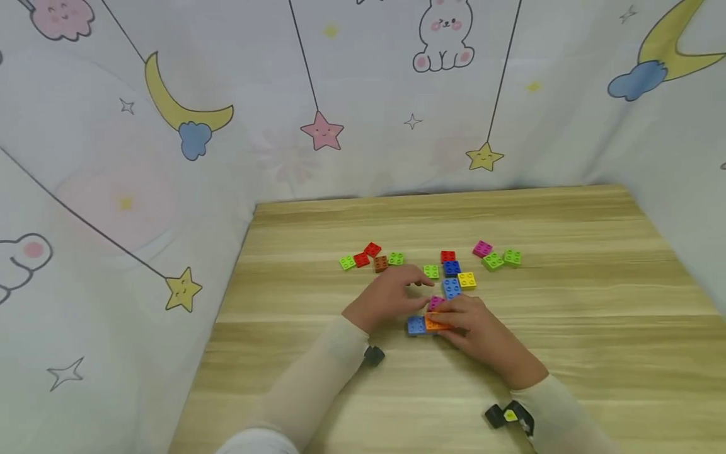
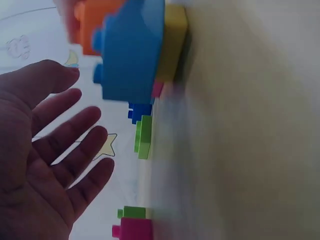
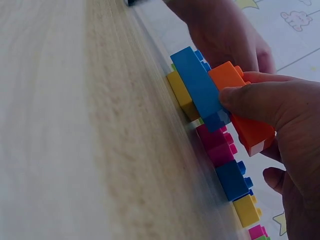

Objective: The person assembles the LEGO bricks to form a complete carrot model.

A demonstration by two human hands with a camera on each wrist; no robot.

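Right hand (image 1: 482, 331) pinches an orange brick (image 3: 254, 131), thumb laid along its side at the seam with the long blue brick (image 3: 201, 87) below. Left hand (image 1: 391, 296): thumb and fingers apart, palm empty, just beside the stack; no contact visible.

Stack sits at the near end of the bricks on the worktop (image 1: 595, 302). A yellow base brick (image 3: 182, 95), shorter than the long blue one, lies under it. Orange is on the stud side, toward the right, seemingly running past the blue end. Beyond: pink brick (image 1: 436, 303), light blue brick (image 1: 452, 288), dark blue brick (image 1: 452, 268). Loose ones farther off, among them a brown brick (image 1: 380, 263) to the left.

Step in hand, as I judge it: joining orange to the blue studs. Whether it is fully seated, cannot tell; fingers cover much of the joint. Next move likely calls for square alignment and a straight downward press. Left hand could usefully steady the blue brick's left end, as the short base might let it tip.
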